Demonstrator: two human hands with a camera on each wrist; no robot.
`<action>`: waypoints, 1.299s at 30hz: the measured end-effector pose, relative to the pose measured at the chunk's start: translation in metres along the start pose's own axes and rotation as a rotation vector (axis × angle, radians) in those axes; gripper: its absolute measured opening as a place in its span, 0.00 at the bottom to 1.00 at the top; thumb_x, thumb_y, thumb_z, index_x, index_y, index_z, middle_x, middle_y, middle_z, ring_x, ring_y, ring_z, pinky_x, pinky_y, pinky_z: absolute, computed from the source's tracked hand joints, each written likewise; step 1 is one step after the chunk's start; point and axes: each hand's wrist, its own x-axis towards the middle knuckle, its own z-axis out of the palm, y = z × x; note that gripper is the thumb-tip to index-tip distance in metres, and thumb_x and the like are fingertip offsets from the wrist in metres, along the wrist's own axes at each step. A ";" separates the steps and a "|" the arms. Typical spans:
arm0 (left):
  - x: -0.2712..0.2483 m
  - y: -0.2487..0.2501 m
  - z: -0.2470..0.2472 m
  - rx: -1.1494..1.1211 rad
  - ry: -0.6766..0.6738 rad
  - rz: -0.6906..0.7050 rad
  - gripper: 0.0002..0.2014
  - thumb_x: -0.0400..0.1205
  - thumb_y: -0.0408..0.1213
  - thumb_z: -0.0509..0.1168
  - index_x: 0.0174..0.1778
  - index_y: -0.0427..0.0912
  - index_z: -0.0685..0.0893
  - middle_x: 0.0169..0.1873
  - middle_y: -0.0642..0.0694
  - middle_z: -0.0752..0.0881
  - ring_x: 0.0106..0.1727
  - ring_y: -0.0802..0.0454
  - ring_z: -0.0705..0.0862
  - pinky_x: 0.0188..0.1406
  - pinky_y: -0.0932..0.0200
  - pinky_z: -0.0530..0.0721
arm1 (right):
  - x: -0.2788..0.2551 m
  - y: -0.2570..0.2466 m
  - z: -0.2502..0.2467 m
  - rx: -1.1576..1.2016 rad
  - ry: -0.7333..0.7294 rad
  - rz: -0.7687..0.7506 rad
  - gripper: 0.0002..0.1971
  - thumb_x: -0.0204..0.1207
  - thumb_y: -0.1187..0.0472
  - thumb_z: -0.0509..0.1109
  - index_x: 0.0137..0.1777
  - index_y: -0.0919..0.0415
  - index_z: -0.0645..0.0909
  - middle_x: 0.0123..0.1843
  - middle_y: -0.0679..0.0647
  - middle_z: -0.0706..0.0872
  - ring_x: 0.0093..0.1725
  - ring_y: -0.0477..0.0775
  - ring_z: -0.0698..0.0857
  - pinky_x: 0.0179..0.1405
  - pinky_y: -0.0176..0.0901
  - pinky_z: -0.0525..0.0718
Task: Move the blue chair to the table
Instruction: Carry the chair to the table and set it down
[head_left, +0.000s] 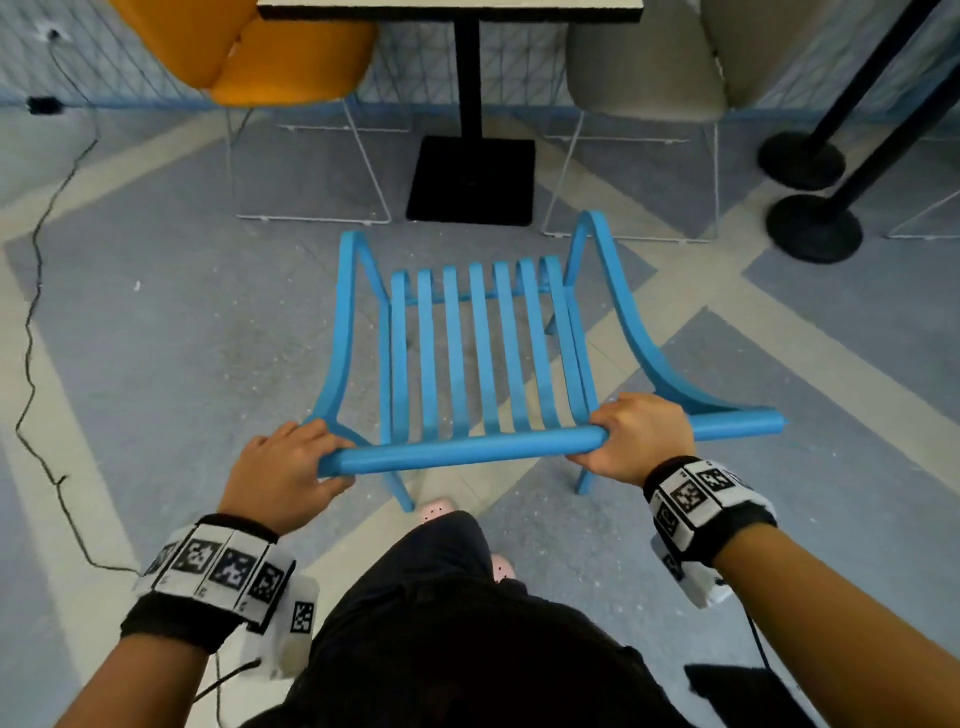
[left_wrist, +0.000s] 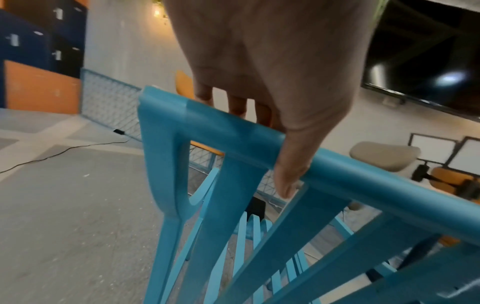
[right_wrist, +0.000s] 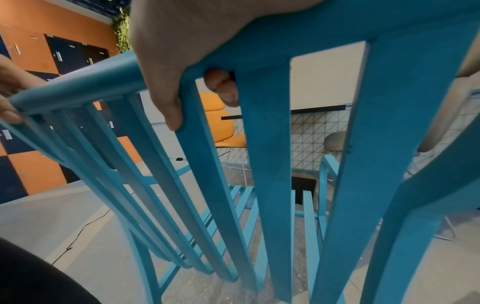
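A blue slatted chair (head_left: 483, 353) stands on the floor in front of me, its seat facing the table (head_left: 452, 9) at the top of the head view. My left hand (head_left: 283, 470) grips the left end of the chair's top rail (head_left: 467, 452), fingers over it and thumb underneath. My right hand (head_left: 641, 436) grips the same rail near its right side. In the left wrist view my left hand (left_wrist: 272, 98) curls over the blue chair's rail (left_wrist: 363, 181). In the right wrist view my right hand (right_wrist: 182, 51) wraps the blue chair's rail (right_wrist: 298, 37), with the thumb between two slats.
The table's black post and square base (head_left: 472, 179) stand just beyond the chair. An orange chair (head_left: 280, 57) is tucked in at the left, a grey chair (head_left: 649, 67) at the right. Two black stanchion bases (head_left: 810, 197) stand far right. A black cable (head_left: 36, 312) runs along the floor at the left.
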 end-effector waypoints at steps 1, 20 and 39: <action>0.004 -0.003 0.000 -0.019 0.024 -0.003 0.22 0.63 0.57 0.56 0.41 0.48 0.85 0.32 0.44 0.87 0.33 0.41 0.87 0.27 0.49 0.82 | 0.009 -0.001 -0.002 -0.008 -0.004 -0.006 0.19 0.44 0.37 0.73 0.12 0.53 0.79 0.11 0.50 0.78 0.14 0.52 0.79 0.15 0.31 0.64; 0.188 -0.116 -0.031 -0.378 0.224 -0.086 0.21 0.61 0.47 0.66 0.51 0.60 0.76 0.37 0.47 0.88 0.44 0.45 0.86 0.49 0.40 0.78 | 0.219 -0.026 -0.021 0.088 -0.096 0.020 0.20 0.66 0.35 0.67 0.30 0.52 0.83 0.29 0.49 0.76 0.31 0.52 0.75 0.28 0.40 0.69; 0.392 -0.243 -0.097 -0.216 0.207 0.008 0.16 0.66 0.34 0.76 0.49 0.49 0.85 0.44 0.44 0.89 0.51 0.41 0.85 0.55 0.41 0.76 | 0.419 -0.079 -0.038 0.088 -0.126 0.222 0.20 0.68 0.35 0.68 0.41 0.52 0.88 0.34 0.50 0.77 0.36 0.52 0.76 0.33 0.41 0.73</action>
